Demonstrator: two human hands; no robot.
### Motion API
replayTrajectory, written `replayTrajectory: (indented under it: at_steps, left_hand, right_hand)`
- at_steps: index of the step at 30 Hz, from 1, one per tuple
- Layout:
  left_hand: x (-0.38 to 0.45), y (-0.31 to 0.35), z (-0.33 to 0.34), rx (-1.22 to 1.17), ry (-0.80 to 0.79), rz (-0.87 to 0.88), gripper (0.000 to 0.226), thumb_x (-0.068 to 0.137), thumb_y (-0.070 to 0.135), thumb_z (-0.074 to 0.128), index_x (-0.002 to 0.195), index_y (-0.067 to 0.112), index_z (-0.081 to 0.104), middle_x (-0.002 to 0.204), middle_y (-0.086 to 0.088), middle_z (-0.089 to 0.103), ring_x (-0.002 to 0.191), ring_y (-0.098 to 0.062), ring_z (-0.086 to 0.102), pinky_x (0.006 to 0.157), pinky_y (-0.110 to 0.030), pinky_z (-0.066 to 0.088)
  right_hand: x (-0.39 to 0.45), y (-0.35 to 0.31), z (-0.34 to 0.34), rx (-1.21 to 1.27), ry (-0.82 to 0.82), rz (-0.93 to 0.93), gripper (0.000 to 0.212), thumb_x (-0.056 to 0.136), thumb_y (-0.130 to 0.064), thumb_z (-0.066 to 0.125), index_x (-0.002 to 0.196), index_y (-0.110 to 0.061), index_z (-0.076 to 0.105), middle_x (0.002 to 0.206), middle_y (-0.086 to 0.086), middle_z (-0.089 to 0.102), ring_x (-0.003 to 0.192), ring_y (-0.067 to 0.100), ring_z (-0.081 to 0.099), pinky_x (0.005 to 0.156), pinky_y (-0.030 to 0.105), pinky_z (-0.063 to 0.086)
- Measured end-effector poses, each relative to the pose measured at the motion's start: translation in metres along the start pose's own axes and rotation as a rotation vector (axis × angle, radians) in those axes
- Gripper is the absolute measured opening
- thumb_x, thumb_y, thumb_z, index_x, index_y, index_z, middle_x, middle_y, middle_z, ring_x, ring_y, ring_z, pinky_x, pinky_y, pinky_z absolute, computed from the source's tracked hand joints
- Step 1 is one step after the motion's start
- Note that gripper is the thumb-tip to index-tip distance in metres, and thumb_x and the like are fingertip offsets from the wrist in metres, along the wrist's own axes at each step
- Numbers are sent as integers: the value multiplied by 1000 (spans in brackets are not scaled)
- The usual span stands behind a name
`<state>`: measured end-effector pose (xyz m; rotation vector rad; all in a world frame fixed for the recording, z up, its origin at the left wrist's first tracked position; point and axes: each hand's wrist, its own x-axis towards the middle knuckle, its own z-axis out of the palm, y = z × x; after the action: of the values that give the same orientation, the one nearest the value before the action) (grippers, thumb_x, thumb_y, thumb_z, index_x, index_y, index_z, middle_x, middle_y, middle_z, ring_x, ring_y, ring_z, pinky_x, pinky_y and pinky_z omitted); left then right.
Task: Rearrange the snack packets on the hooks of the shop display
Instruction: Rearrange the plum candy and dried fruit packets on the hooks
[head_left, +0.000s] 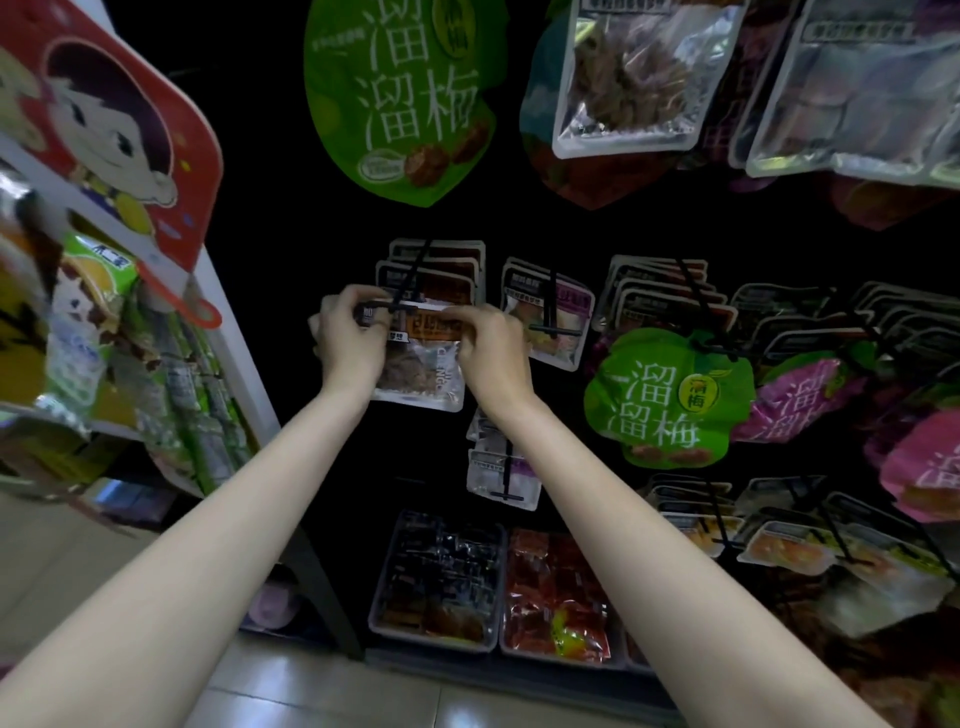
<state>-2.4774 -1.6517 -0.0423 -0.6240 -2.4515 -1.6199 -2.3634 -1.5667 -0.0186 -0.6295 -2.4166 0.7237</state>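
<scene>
A clear snack packet (422, 375) with an orange label strip and dark contents hangs at the tip of a black hook (410, 280) in the middle row. My left hand (349, 332) pinches the packet's top left corner by the hook's end bar. My right hand (491, 343) pinches its top right edge. Behind it on the same hook hang several similar packets (434, 265). My hands hide most of the packet's header.
Green plum bags (400, 98) (670, 400) hang above and to the right, with pink bags (800, 400) further right. More clear packets (550, 312) fill neighbouring hooks. Two trays of sweets (436, 577) (556, 597) sit below. A side rack with red card (114, 124) stands left.
</scene>
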Motion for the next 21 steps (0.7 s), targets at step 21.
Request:
replayTrajectory:
  at_steps: [21]
  left_hand:
    - [-47,-20,-1,259,-47,222,42,80,-4,53,121,3,51,138,-20,32,126,-36,31,104,-41,29]
  right_hand:
    - [-14,5,19,-64,-201,165,71,87,4,48,147,-13,15,151,18,-1,139,36,2,111,39,22]
